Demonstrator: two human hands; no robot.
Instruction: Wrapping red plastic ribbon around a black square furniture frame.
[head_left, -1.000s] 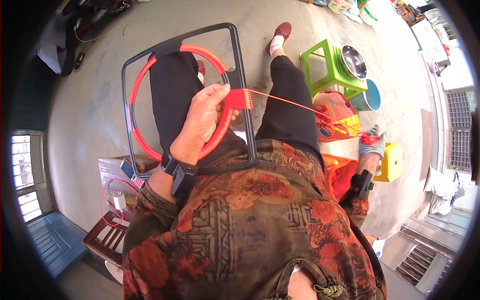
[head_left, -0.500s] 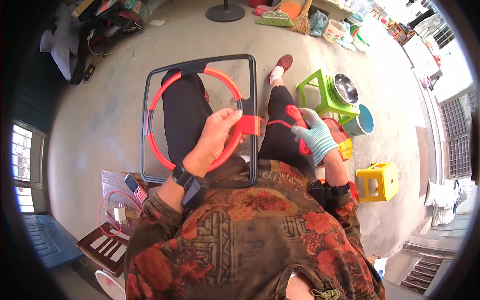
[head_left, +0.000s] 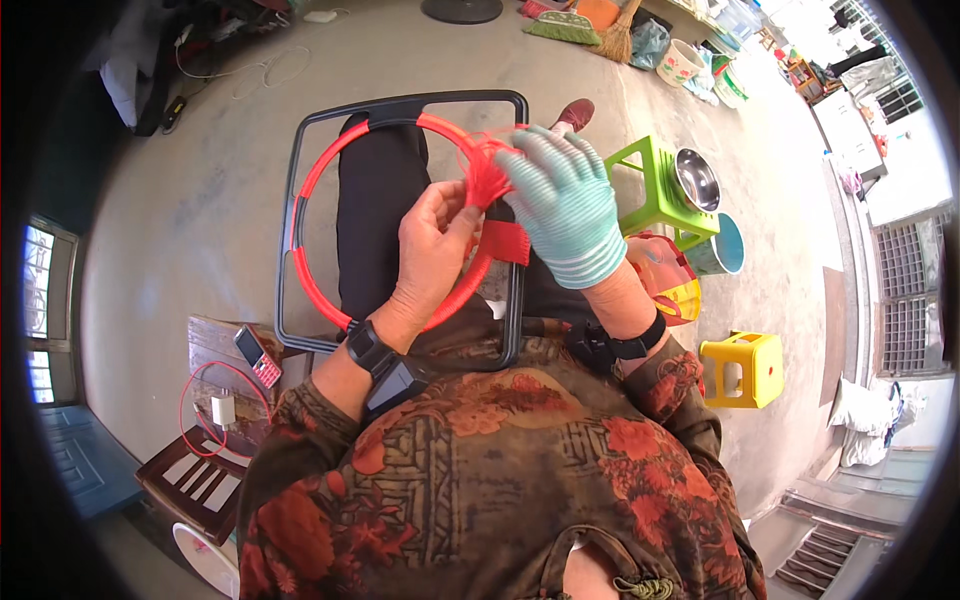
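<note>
The loose strands of the red cord bundle (head_left: 487,172) could snag or tangle on the black frame (head_left: 470,96), since they fan out close to its red-wrapped ring (head_left: 445,127); too slack a pinch might let it slip. The bundle sits between the hands, just beyond the red band (head_left: 505,242): the left hand (head_left: 432,245) pinches its lower end; the gloved right hand (head_left: 568,205) bends against its right side, its grip unclear.
</note>
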